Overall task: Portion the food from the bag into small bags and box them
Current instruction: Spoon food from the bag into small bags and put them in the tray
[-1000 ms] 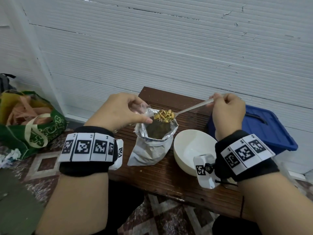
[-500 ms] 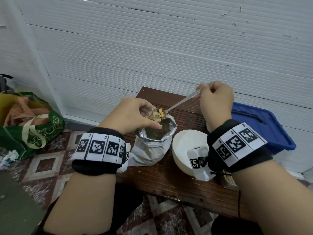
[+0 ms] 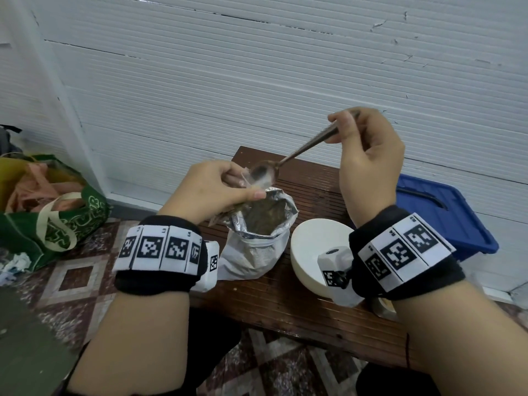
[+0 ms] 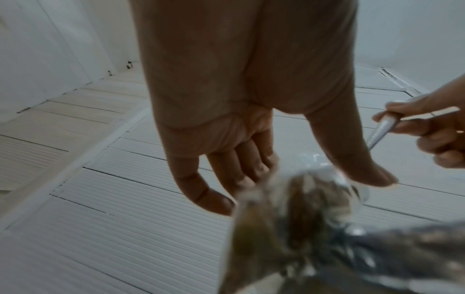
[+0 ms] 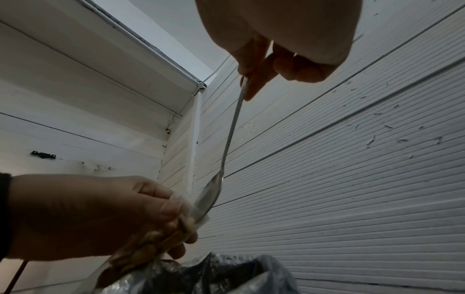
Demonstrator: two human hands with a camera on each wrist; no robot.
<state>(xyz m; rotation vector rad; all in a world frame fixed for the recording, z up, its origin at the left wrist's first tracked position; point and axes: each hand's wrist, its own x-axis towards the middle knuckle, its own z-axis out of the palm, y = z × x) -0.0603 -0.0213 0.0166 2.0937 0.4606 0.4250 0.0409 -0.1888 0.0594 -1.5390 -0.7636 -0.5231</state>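
Note:
A silver foil bag (image 3: 257,235) of brown food stands open on the dark wooden table (image 3: 285,298). My left hand (image 3: 217,192) pinches a small clear bag (image 5: 161,238) just above the foil bag's mouth; yellow-brown pieces show inside the small bag. My right hand (image 3: 368,161) grips the handle of a metal spoon (image 3: 288,161), raised and tilted down to the left. The spoon's bowl (image 5: 205,199) sits in the small bag's mouth and looks empty. In the left wrist view the small bag (image 4: 322,191) hangs blurred between thumb and fingers.
A white bowl (image 3: 311,252) stands right of the foil bag, partly behind my right wrist. A blue plastic box lid (image 3: 445,212) lies at the right by the white wall. A green shopping bag (image 3: 54,212) sits on the tiled floor at the left.
The right hand rose and tipped the loaded spoon leftward into the small bag. The food left the spoon, which is now empty. The left hand stayed over the foil bag.

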